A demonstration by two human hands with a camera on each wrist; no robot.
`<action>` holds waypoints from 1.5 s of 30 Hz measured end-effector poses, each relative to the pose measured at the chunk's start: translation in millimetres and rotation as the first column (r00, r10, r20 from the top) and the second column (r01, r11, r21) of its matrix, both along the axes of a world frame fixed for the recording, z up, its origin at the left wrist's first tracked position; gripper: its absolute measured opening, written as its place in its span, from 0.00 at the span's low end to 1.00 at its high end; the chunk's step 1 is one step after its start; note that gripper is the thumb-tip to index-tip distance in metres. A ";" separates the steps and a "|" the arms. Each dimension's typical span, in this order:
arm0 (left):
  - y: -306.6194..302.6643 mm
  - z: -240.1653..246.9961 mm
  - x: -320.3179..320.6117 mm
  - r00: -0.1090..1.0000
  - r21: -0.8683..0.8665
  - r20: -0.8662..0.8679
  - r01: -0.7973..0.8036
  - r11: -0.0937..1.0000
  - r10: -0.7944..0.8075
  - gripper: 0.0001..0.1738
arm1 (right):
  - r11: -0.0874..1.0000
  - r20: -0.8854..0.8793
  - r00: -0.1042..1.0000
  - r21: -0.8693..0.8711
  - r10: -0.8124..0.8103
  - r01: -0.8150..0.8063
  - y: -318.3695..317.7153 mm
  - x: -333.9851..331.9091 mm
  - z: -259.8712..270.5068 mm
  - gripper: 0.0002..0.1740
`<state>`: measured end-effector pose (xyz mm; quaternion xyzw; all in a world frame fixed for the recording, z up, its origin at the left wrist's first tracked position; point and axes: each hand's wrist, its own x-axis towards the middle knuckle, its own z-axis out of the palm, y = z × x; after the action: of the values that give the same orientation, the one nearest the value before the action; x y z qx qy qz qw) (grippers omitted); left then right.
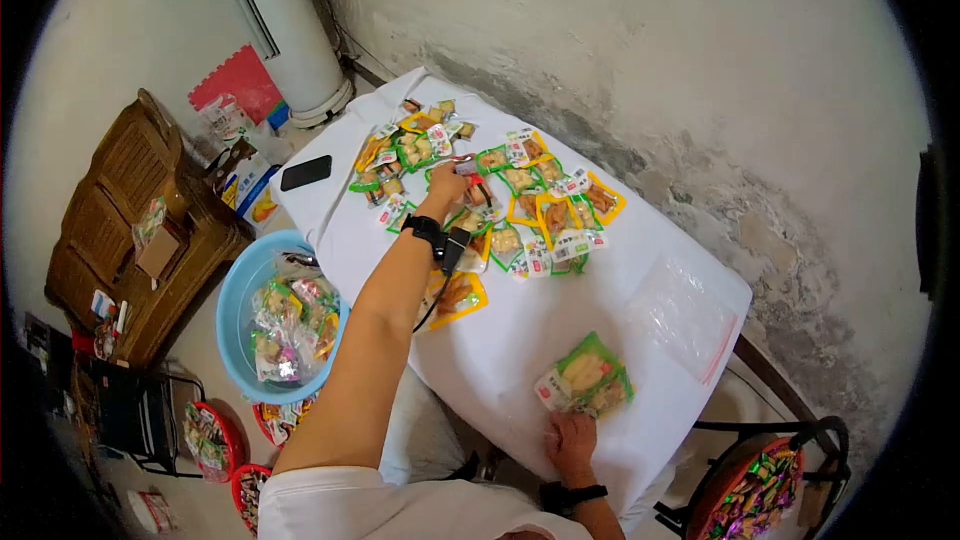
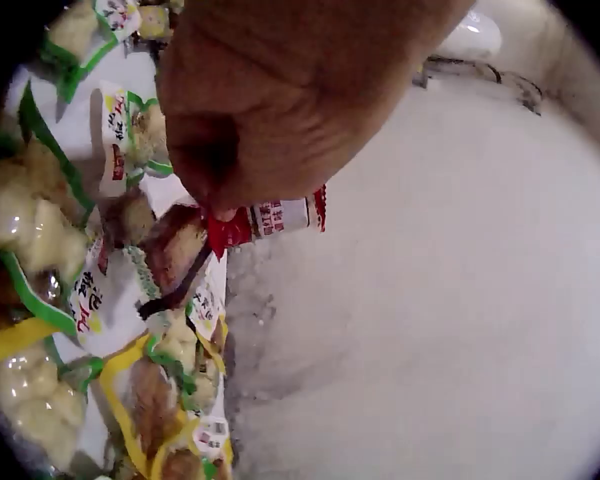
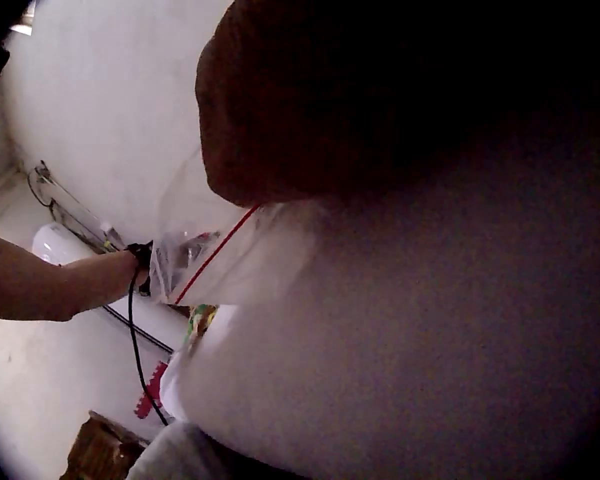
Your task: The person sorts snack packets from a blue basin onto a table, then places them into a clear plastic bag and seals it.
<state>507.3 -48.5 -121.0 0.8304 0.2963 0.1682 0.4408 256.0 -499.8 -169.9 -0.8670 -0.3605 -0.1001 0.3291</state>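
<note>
My left hand (image 1: 447, 187) reaches over the far pile of snack packs (image 1: 520, 180). Its thumb and fingertips pinch a small red-and-white wrapped snack (image 2: 270, 218), one end sticking out past the fingers in the left wrist view. Near the front edge of the table is my right hand (image 1: 572, 445), fingers curled. A clear zip bag (image 3: 235, 250) with a red strip hangs from it in the right wrist view. Right at those fingers in the head view are green-edged snack packs (image 1: 590, 372). Shadow darkens much of this hand in the right wrist view.
More clear bags (image 1: 685, 310) lie flat at the table's right. A phone (image 1: 306, 173) rests at the left edge. Beside the table stands a blue basin (image 1: 232, 340) of packs, with red baskets (image 1: 235, 440) below. Another basket (image 1: 755, 490) of sweets is at right.
</note>
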 end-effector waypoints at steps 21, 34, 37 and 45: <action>-85.5 4.1 -151.7 0.897 0.011 -0.131 0.427 0.904 -0.422 0.17 | 0.997 -0.023 0.999 0.067 -0.044 0.046 4.0 -1.4 3.7 0.14; -31.1 8.8 -38.6 0.967 0.589 -0.034 0.224 0.777 -0.252 0.15 | 0.999 -0.046 0.998 -0.025 -0.043 0.041 4.1 2.1 8.4 0.12; -8.7 -24.4 3.4 0.967 0.697 -0.059 0.217 0.683 -0.247 0.18 | 0.998 -0.140 0.990 -0.061 -0.022 0.014 1.8 1.6 4.4 0.14; -6.6 -15.3 16.4 0.927 0.753 -0.356 0.358 0.552 -0.115 0.16 | 0.999 -0.120 0.992 -0.027 -0.037 0.034 -2.1 -1.5 -6.4 0.12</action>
<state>523.6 -55.2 -136.3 0.9856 0.1281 0.1098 -0.0094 254.5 -501.9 -176.3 -0.8819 -0.3256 -0.0490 0.3374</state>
